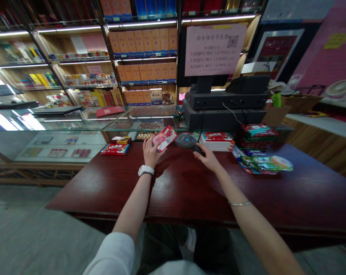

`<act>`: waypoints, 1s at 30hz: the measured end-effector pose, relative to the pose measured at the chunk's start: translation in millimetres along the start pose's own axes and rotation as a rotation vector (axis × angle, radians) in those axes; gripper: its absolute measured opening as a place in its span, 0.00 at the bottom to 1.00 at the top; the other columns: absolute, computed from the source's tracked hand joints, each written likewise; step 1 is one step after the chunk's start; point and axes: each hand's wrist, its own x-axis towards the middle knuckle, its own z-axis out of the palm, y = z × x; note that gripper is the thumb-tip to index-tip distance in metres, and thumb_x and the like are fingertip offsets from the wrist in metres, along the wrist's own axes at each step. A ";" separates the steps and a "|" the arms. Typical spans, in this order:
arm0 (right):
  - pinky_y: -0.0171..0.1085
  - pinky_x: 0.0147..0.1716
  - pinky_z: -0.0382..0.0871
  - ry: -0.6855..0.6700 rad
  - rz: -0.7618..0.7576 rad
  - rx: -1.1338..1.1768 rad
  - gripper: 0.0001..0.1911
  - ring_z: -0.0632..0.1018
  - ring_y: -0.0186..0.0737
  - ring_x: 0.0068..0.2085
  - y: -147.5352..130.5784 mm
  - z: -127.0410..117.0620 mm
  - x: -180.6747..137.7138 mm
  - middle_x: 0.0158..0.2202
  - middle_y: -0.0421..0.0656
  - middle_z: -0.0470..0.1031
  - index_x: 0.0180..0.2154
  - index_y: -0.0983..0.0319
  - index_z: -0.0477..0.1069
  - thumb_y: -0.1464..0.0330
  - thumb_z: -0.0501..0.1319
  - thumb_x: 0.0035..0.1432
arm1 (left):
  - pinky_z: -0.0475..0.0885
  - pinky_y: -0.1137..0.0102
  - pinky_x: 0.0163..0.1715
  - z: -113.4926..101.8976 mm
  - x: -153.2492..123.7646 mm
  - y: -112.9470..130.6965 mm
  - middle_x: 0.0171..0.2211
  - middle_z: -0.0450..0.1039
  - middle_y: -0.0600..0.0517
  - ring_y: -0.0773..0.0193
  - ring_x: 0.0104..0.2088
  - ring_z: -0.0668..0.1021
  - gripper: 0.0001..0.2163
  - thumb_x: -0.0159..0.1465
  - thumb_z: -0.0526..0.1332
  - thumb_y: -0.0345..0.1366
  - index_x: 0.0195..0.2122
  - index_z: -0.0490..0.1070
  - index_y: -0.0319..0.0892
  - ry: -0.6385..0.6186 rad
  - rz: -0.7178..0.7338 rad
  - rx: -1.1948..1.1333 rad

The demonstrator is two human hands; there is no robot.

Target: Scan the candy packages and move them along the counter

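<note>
My left hand (151, 150) is closed round a red and white snack packet (165, 138) and holds it tilted just above the dark red wooden counter (173, 187). My right hand (206, 156) grips the handle of a grey handheld barcode scanner (186, 141), whose head with a small blue light sits right beside the packet. A white watch is on my left wrist and a thin silver bangle on my right forearm.
A red snack box (115, 148) lies left of my left hand. Stacked red boxes (217, 139) and a pile of colourful packets (257, 147) lie to the right. A black till with a monitor (224, 103) stands behind. Glass display cases and stocked shelves fill the background.
</note>
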 end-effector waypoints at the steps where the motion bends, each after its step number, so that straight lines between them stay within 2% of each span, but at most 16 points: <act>1: 0.50 0.47 0.75 -0.011 0.005 0.002 0.28 0.80 0.50 0.45 -0.3 0.2 -0.1 0.41 0.48 0.80 0.57 0.61 0.69 0.55 0.61 0.59 | 0.57 0.48 0.66 0.2 -0.2 -0.3 0.61 0.69 0.41 0.48 0.61 0.72 0.15 0.59 0.68 0.49 0.42 0.77 0.46 0.006 0.006 0.004; 6: 0.47 0.40 0.77 -0.059 0.030 0.012 0.28 0.80 0.45 0.34 0.1 1.2 -0.4 0.34 0.44 0.79 0.58 0.61 0.68 0.55 0.59 0.60 | 0.58 0.46 0.65 -0.2 -0.3 -1.2 0.60 0.69 0.41 0.48 0.60 0.72 0.13 0.59 0.68 0.48 0.41 0.76 0.47 0.030 0.017 -0.001; 12: 0.47 0.39 0.77 -0.065 0.035 0.000 0.28 0.79 0.45 0.32 4.6 1.3 -0.1 0.32 0.43 0.78 0.59 0.61 0.67 0.55 0.59 0.61 | 0.58 0.47 0.66 -2.4 0.4 0.1 0.60 0.70 0.42 0.48 0.60 0.72 0.14 0.59 0.68 0.48 0.43 0.76 0.48 0.029 0.008 -0.001; 16: 0.50 0.47 0.75 -0.072 0.031 -0.023 0.29 0.81 0.49 0.41 5.6 1.9 0.5 0.41 0.48 0.80 0.59 0.62 0.67 0.56 0.59 0.61 | 0.56 0.45 0.66 -3.6 1.4 1.6 0.60 0.69 0.40 0.47 0.61 0.72 0.15 0.59 0.68 0.48 0.43 0.77 0.47 0.001 -0.015 -0.018; 21: 0.53 0.60 0.66 -0.054 -0.043 -0.089 0.28 0.75 0.52 0.57 3.0 3.7 0.9 0.57 0.51 0.75 0.59 0.61 0.68 0.60 0.62 0.59 | 0.57 0.47 0.66 -3.8 1.8 2.9 0.60 0.69 0.39 0.48 0.61 0.72 0.15 0.59 0.68 0.49 0.42 0.77 0.45 -0.009 -0.025 -0.012; 26: 0.52 0.64 0.61 -0.136 -0.102 -0.134 0.33 0.71 0.48 0.62 6.5 8.6 0.2 0.61 0.47 0.71 0.63 0.55 0.63 0.69 0.64 0.55 | 0.56 0.45 0.66 -2.2 2.0 3.2 0.60 0.70 0.39 0.47 0.61 0.72 0.17 0.59 0.68 0.50 0.44 0.77 0.45 0.021 -0.055 -0.020; 30: 0.52 0.65 0.60 -0.249 -0.133 -0.186 0.37 0.70 0.47 0.64 11.8 14.1 -2.1 0.63 0.47 0.68 0.64 0.54 0.62 0.73 0.65 0.53 | 0.57 0.46 0.65 -1.1 2.3 2.9 0.59 0.70 0.41 0.48 0.60 0.72 0.16 0.58 0.69 0.48 0.43 0.76 0.46 0.073 -0.054 -0.019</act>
